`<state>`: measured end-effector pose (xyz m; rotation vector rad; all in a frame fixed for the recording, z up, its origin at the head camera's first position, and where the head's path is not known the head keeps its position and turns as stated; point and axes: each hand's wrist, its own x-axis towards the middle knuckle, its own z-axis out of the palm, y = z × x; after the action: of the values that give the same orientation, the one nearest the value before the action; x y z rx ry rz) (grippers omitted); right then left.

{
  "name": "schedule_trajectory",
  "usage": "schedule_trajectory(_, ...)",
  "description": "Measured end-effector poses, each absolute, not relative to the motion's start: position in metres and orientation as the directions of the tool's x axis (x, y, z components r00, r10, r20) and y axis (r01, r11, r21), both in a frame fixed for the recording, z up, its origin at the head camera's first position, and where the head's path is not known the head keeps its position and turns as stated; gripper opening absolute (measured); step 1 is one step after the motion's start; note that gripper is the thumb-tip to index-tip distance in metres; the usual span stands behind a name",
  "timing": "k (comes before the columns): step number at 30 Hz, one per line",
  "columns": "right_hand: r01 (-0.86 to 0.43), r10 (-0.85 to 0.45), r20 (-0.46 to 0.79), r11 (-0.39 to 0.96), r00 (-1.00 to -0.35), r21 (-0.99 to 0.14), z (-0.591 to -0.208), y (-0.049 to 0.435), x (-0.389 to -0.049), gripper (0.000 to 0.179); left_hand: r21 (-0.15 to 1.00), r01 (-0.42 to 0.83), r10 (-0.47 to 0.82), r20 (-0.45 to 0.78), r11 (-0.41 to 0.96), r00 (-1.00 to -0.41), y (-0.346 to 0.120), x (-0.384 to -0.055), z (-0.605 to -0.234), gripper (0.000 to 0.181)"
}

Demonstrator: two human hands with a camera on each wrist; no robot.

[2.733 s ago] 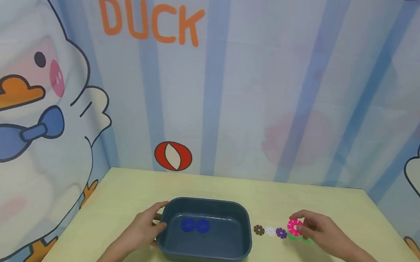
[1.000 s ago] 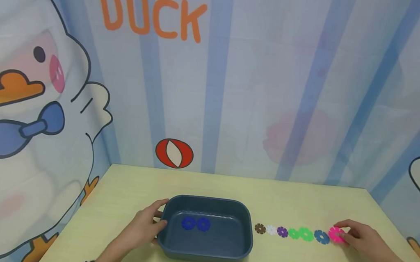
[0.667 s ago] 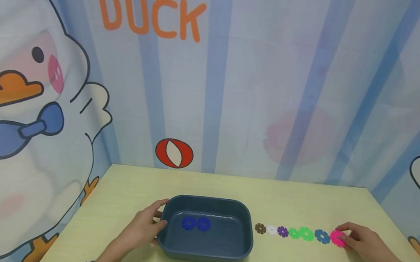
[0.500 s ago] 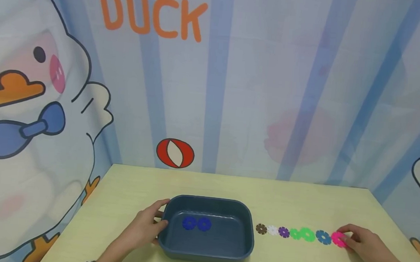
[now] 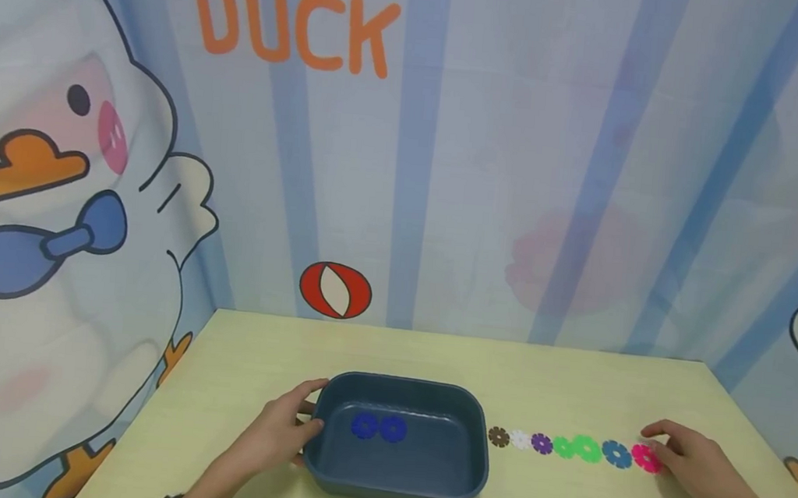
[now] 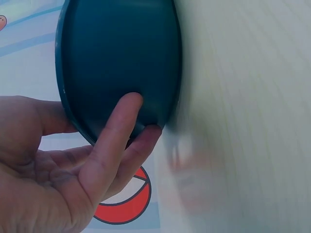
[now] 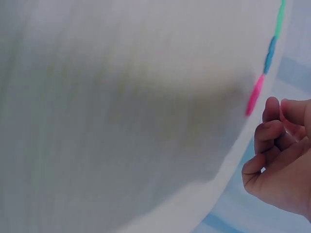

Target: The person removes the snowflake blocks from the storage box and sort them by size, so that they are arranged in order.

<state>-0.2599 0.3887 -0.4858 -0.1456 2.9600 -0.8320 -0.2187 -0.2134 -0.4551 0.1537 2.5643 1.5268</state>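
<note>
My left hand [image 5: 272, 430] grips the left end of a dark blue-green rectangular tray [image 5: 425, 497], thumb over the rim and other fingers against the outer wall; the left wrist view shows the fingers [image 6: 116, 121] on that wall. Inside the tray lie two dark blue notched snowflake discs [image 5: 365, 426]. My right hand [image 5: 701, 468] hovers beside a bright pink snowflake disc [image 5: 644, 456] on the table, thumb and index finger parted in the head view. From the right wrist, the loosely bent hand [image 7: 282, 150] holds nothing, with a gap to the pink disc [image 7: 254, 96].
A row of discs runs rightward from the tray: brown [image 5: 499, 437], white [image 5: 521, 440], purple [image 5: 541, 444], two green [image 5: 587, 449], blue [image 5: 617, 454], then the pink one. A printed duck curtain [image 5: 482, 170] stands behind the pale yellow table [image 5: 271, 348].
My right hand has carried the pink disc from over the green discs to the row's right end, laid it down and let go. My left hand has stayed on the tray.
</note>
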Motion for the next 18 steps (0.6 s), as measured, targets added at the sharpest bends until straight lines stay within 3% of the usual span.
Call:
schedule_trajectory(9,-0.252,-0.235,0.118,0.698,-0.965,-0.671,-0.462,0.343,-0.254,0.025,0.882,0.006,0.157,-0.078,0.472,-0.985,-0.213,-0.218,-0.456,0.062)
schedule_trajectory(18,-0.416,-0.371,0.229,0.574,-0.9,-0.705,-0.44,0.28,-0.264,0.023,0.883,0.004,0.155,-0.078,0.47,-0.985,-0.212,-0.218,-0.457,0.061)
